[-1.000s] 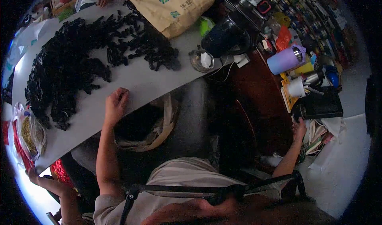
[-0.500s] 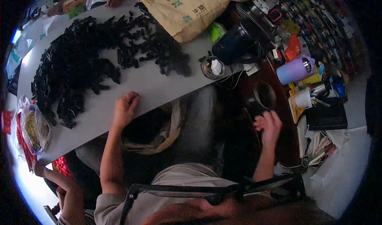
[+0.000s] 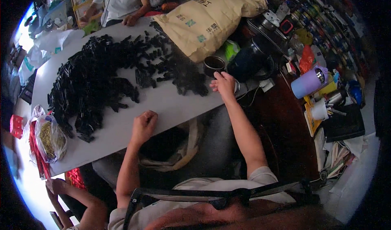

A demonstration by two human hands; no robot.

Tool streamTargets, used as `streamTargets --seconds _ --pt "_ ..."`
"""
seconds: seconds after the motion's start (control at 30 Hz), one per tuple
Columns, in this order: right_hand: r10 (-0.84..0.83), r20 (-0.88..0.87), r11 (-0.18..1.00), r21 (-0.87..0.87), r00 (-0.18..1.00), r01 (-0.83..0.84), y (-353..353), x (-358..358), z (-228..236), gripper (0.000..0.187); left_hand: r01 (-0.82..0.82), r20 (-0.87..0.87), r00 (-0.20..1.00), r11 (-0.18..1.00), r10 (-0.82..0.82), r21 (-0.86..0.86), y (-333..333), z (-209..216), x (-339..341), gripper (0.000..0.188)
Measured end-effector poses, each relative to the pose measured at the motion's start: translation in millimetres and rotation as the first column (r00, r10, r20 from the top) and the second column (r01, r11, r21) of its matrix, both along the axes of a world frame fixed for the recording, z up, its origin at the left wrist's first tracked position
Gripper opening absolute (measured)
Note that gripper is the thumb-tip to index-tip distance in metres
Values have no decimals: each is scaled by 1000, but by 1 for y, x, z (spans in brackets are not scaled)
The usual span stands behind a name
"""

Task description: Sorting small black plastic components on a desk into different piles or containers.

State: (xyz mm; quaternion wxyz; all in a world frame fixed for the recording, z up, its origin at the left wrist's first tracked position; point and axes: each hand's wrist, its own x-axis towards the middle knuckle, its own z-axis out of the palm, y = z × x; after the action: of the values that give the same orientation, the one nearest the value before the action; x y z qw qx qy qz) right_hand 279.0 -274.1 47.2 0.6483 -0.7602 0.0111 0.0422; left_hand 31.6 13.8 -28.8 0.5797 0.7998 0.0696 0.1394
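Note:
My right hand (image 3: 224,84) reaches to the table's right side, its thumb against the near side of a dark round cup (image 3: 214,64). The fingers curl below the cup; its handle, if any, is hidden. Partly covered by that hand is a small container with white stuff (image 3: 237,86). My left hand (image 3: 145,126) rests at the table's near edge, fingers curled in; whether they hold anything is hidden. Beyond it, a large heap of small black parts (image 3: 93,79) spreads over the grey-white table (image 3: 171,108).
A brown paper sack (image 3: 211,24) lies at the far edge, near a dark pitcher (image 3: 252,59). A purple-blue bottle (image 3: 309,82) stands right. Bagged yellowish pieces (image 3: 49,140) sit left. Two other people are near: one hand (image 3: 130,20) across the table, another (image 3: 57,186) at lower left.
My right hand has swung from the low right up to the table, and the cup now stands out beside the sack. The whole view has shifted; my left hand stays by the edge.

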Motion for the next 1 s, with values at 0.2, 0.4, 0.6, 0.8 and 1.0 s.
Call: streamTargets --seconds 0.2,0.4,0.6,0.8,1.0 --pt "-44 -70 999 -26 997 42 19 25 -27 54 19 -57 998 997 -15 76 -2 24 -1 16" --pt "-80 -23 992 -104 996 77 19 33 -33 36 5 41 999 990 -11 138 -1 16 -2 15" --pt "-86 7 979 -184 996 86 14 0 -3 29 30 -1 1000 994 -30 105 -2 27 -1 13" --pt "-306 727 779 -181 615 601 -87 -7 51 45 10 -22 1000 995 -8 99 1 21 -5 11" --pt "-468 522 798 -97 713 595 -185 68 45 75 -2 56 998 991 -6 131 -5 17 3 11"
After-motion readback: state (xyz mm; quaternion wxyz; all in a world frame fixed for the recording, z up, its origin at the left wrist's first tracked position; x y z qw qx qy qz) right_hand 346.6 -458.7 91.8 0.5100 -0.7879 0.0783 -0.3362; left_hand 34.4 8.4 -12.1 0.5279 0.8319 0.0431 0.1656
